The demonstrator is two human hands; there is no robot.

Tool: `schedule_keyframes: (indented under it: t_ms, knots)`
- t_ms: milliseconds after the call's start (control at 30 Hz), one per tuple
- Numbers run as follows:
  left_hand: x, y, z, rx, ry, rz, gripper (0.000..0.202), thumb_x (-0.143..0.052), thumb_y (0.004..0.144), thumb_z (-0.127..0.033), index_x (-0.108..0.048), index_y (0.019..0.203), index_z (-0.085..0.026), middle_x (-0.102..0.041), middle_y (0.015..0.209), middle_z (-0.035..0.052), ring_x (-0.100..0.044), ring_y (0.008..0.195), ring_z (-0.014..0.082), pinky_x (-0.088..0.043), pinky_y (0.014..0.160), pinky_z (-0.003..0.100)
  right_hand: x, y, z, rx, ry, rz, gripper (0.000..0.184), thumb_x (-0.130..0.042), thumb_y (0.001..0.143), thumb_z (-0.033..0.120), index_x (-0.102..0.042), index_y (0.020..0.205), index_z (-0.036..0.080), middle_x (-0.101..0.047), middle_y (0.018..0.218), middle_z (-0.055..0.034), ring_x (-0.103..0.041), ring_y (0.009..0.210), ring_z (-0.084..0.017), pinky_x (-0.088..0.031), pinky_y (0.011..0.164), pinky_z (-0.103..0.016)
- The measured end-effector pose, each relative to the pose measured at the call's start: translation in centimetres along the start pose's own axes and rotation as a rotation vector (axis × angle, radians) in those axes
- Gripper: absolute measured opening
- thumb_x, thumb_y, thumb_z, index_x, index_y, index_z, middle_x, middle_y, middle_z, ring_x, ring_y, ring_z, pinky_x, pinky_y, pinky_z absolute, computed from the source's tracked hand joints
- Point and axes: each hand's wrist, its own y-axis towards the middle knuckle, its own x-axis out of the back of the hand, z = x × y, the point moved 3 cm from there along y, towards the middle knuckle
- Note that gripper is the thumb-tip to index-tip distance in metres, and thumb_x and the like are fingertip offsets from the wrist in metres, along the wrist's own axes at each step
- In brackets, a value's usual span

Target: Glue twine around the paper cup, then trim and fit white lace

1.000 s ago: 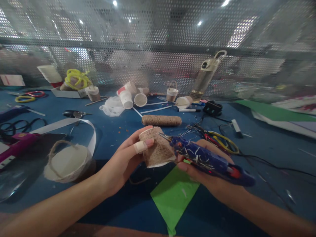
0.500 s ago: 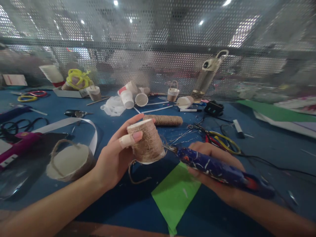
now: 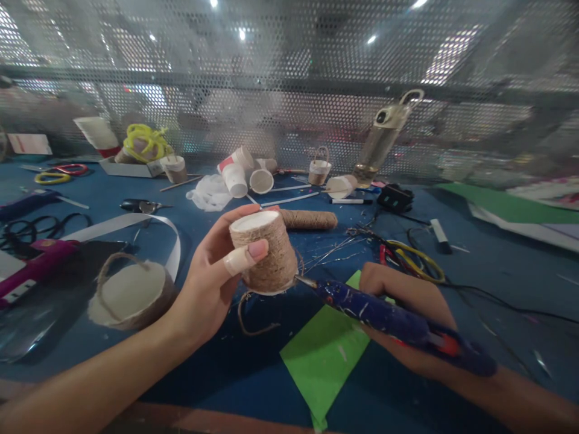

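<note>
Screen (image 3: 289, 90): perforated metal, standing across the far side, well beyond both hands.
Table (image 3: 217, 367): blue top, under both hands and littered all round them.
Green paper (image 3: 325, 355): flat on the table, below the right hand and partly hidden by it, one corner pointing toward the person.
Basket (image 3: 129, 295): twine-wrapped with a loop handle, lying on its side, left of the left hand and apart from it.
White strip (image 3: 131, 224): curved band, beyond the basket, left of the grip.
Bottle (image 3: 377, 141): clear, leaning at the screen, far beyond the right hand.
Glue gun (image 3: 384, 313): blue, spattered (old glue, by the look), lying across the right palm; its metal tip meets the lower right edge of the cup.
Left hand (image 3: 208, 289): raised above the table and closed on the cup, thumb across the front, fingers behind.
Right hand (image 3: 402, 295): low, wrapped round the glue gun's body, fingers curled over the top.
Cup (image 3: 266, 259): wound in twine, held in the left hand, white flat end up, slightly tilted, clear of the table.
Spool (image 3: 310, 219): twine, lying on its side just beyond the cup.
Scissors (image 3: 414, 259): yellow handles, just beyond the right hand.
Paper cups (image 3: 235, 178): tipped over in a cluster, well beyond the left hand.
Twine tail (image 3: 246, 316): loose loop hanging from the cup's bottom edge, beside the left palm.
Bandage (image 3: 236, 261): round the left thumb, pressed on the cup's side.
</note>
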Motion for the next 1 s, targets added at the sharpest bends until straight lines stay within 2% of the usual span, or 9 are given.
schedule_keyframes:
  t_ms: [200, 333, 400, 500, 633, 700, 767, 900, 1000]
  knots:
    - [0.6, 0.0, 0.5, -0.04, 0.084, -0.012, 0.041, -0.08, 0.08, -0.028, -0.069, 0.119, -0.029, -0.072, 0.116, 0.0013, -0.061, 0.112, 0.024, -0.05, 0.09, 0.032, 0.5, 0.3, 1.2, 0.086, -0.161, 0.0, 0.022, -0.06, 0.072, 0.013, -0.041, 0.072, 0.025, -0.05, 0.063, 0.0043, -0.047, 0.051, -0.012, -0.033, 0.048, -0.026]
    - [0.6, -0.1, 0.6, -0.063, 0.121, -0.011, 0.04, -0.08, 0.082, -0.026, -0.069, 0.12, -0.031, -0.071, 0.118, -0.0005, -0.061, 0.112, 0.0214, -0.051, 0.09, 0.029, 0.7, 0.7, 2.5, 0.013, -0.236, 0.154, 0.019, -0.056, 0.074, 0.012, -0.043, 0.072, 0.025, -0.053, 0.066, 0.003, -0.05, 0.052, -0.013, -0.037, 0.051, -0.028]
    - [0.6, -0.2, 0.6, -0.066, 0.139, -0.007, 0.041, -0.081, 0.081, -0.026, -0.069, 0.119, -0.031, -0.071, 0.119, -0.0006, -0.062, 0.112, 0.022, -0.05, 0.092, 0.03, 0.8, 0.8, 2.8, 0.02, -0.258, 0.187, 0.019, -0.058, 0.072, 0.012, -0.045, 0.072, 0.026, -0.053, 0.066, 0.0028, -0.05, 0.053, -0.013, -0.037, 0.05, -0.028]
    - [0.5, -0.2, 0.6, -0.064, 0.157, -0.014, 0.044, -0.083, 0.077, -0.027, -0.069, 0.119, -0.031, -0.071, 0.12, 0.0011, -0.062, 0.115, 0.0261, -0.05, 0.096, 0.035, 0.9, 0.8, 2.9, 0.04, -0.265, 0.148, 0.02, -0.057, 0.071, 0.011, -0.043, 0.071, 0.026, -0.052, 0.064, 0.0031, -0.049, 0.053, -0.013, -0.037, 0.05, -0.028]
    - [0.6, -0.1, 0.4, -0.046, 0.138, -0.018, 0.045, -0.082, 0.078, -0.029, -0.069, 0.121, -0.03, -0.072, 0.121, 0.0032, -0.062, 0.117, 0.0288, -0.049, 0.097, 0.038, 0.7, 0.6, 2.5, 0.013, -0.26, 0.178, 0.018, -0.056, 0.076, 0.013, -0.043, 0.073, 0.026, -0.053, 0.066, 0.0028, -0.045, 0.05, -0.012, -0.036, 0.048, -0.028]
    - [0.6, -0.1, 0.3, -0.045, 0.133, -0.012, 0.044, -0.081, 0.079, -0.028, -0.069, 0.121, -0.03, -0.072, 0.122, 0.0027, -0.061, 0.119, 0.029, -0.05, 0.096, 0.037, 0.8, 0.4, 2.1, 0.057, -0.235, 0.045, 0.021, -0.056, 0.074, 0.013, -0.04, 0.073, 0.025, -0.049, 0.062, 0.0048, -0.043, 0.048, -0.011, -0.033, 0.046, -0.027]
    - [0.5, 0.0, 0.3, -0.044, 0.132, 0.0, 0.043, -0.08, 0.08, -0.027, -0.07, 0.121, -0.03, -0.071, 0.123, 0.0018, -0.06, 0.12, 0.0288, -0.05, 0.096, 0.035, 0.7, 0.1, 1.4, 0.092, -0.214, -0.016, 0.024, -0.058, 0.071, 0.012, -0.039, 0.073, 0.025, -0.048, 0.063, 0.0055, -0.044, 0.05, -0.011, -0.032, 0.047, -0.026]
    - [0.5, 0.0, 0.3, -0.025, 0.107, 0.014, 0.042, -0.076, 0.083, -0.029, -0.069, 0.125, -0.031, -0.071, 0.126, 0.0011, -0.059, 0.124, 0.0284, -0.048, 0.098, 0.035, 0.2, -0.2, 0.0, 0.076, -0.189, -0.007, 0.026, -0.062, 0.072, 0.011, -0.04, 0.075, 0.025, -0.048, 0.064, 0.0058, -0.044, 0.051, -0.011, -0.032, 0.047, -0.027]
    - [0.5, 0.0, 0.4, -0.028, 0.087, 0.012, 0.044, -0.075, 0.085, -0.029, -0.066, 0.128, -0.034, -0.07, 0.125, -0.0004, -0.057, 0.127, 0.0274, -0.047, 0.1, 0.034, 0.2, -0.2, 0.1, 0.056, -0.179, 0.009, 0.026, -0.062, 0.072, 0.012, -0.04, 0.074, 0.025, -0.05, 0.063, 0.0056, -0.045, 0.051, -0.011, -0.033, 0.048, -0.027]
